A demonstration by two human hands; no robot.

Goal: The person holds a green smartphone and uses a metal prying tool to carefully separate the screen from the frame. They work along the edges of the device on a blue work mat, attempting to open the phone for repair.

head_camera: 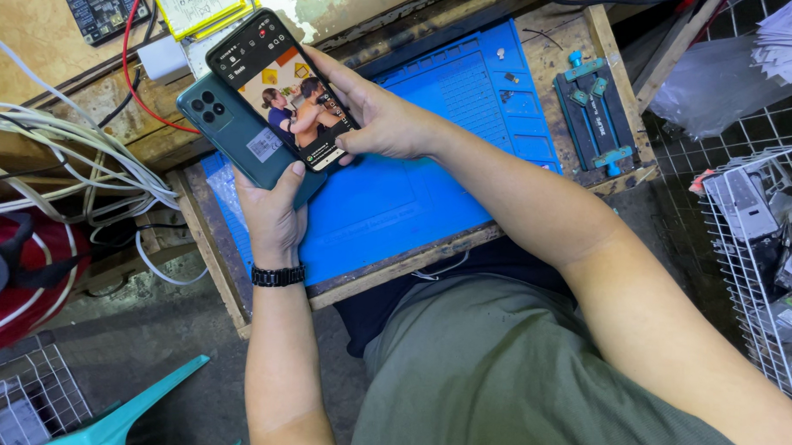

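Nearest the camera lies the person's lap in olive-green cloth (pixel 513 384), with both bare forearms reaching away over it; low at the near left stands a teal plastic stool (pixel 135 411) beside a white wire basket (pixel 21 398). On the left wrist sits a black watch strap (pixel 277 275); above it the left hand (pixel 273 214) cups a green phone (pixel 237 134) from below, back side up so its camera cluster shows, the fingers wrapped around its lower end and the thumb pressed along its near edge. The right hand (pixel 382 121) comes in from the right and holds a second phone (pixel 282 87), its screen lit with a picture of people; the fingers close round the far edge and the thumb rests at the lower corner of the screen. This lit phone lies partly across the green one, touching it. Both are held over the left part of a blue work mat (pixel 414 197) on a worn wooden bench (pixel 395 262). Farther right on the bench sits a blue clamp jig (pixel 596 107); at the left hang white cables (pixel 56 158); farthest off lie a yellow-edged battery (pixel 193 0) and a dark circuit board (pixel 101 2).
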